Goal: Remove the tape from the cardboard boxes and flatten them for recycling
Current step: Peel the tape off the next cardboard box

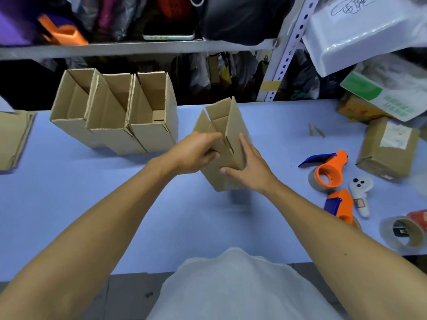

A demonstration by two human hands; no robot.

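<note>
A small brown cardboard box (225, 125) stands tilted above the blue table, its top flaps open and spread. My left hand (196, 153) grips its near left flap, fingers curled over the edge. Against the box's right side lies my right hand (248, 167), fingers straight and thumb under the lower edge. Three open cardboard boxes (115, 116) stand side by side at the back left. A flattened piece of cardboard (12, 139) lies at the far left edge.
On the right lie an orange and blue tape dispenser (328, 169), a second one (342, 204), a white controller (360, 192) and a tape roll (402, 234). A closed box (388, 148) and packages sit at the far right. A metal shelf (138, 48) rises behind the table (92, 192).
</note>
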